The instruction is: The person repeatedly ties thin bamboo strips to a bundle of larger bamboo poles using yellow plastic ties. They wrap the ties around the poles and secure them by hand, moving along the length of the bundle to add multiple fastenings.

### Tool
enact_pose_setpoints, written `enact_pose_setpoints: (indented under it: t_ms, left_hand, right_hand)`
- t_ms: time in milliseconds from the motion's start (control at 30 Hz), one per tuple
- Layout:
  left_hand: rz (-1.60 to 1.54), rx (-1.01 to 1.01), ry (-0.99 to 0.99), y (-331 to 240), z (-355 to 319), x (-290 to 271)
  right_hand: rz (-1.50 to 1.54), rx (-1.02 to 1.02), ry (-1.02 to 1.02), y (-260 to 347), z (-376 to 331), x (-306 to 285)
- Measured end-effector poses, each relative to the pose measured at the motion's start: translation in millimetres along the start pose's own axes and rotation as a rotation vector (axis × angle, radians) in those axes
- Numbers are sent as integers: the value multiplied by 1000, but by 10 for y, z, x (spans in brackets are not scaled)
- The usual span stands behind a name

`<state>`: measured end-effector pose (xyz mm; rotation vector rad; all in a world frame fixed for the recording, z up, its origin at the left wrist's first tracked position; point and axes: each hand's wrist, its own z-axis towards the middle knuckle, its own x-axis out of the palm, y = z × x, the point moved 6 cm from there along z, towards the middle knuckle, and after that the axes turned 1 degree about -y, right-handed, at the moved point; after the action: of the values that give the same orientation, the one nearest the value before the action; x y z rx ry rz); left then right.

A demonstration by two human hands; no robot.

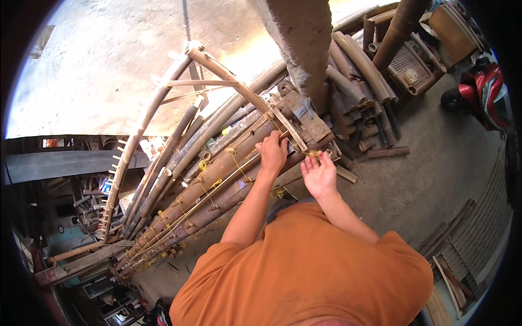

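Observation:
Two long brown bamboo poles (217, 165) run side by side from the lower left up to my hands, with thin yellow cords (235, 158) tied along them at intervals. My left hand (272, 153) lies over the upper end of the poles, its fingers curled down beside a short peg; what they grip is hidden. Just right of it, my right hand (319, 177) is turned palm up. A taut yellow cord (305, 154) stretches from the pole end to its thumb and fingertips.
A worn wooden block (307, 117) sits beyond the pole ends, near a concrete pillar (304, 49). A bamboo frame (147, 119) with pegs leans at left. Stacked bamboo (359, 81) lies at upper right, with a red motorbike (486, 98) further right.

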<state>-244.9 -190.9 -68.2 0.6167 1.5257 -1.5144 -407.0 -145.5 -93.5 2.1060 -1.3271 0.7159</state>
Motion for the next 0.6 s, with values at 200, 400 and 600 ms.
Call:
enact_pose_setpoints:
  t_ms: [200, 400, 600]
  left_hand:
    - [-78, 0, 46, 15, -63, 49]
    - [-90, 22, 144, -66, 12, -24]
    - [-159, 64, -82, 105, -36, -11]
  right_hand:
    - [-1290, -661, 1053, -612, -395, 1402]
    - [-2312, -1572, 829, -635, 978, 2100]
    - [-1993, -168, 1301, -553, 386, 2064]
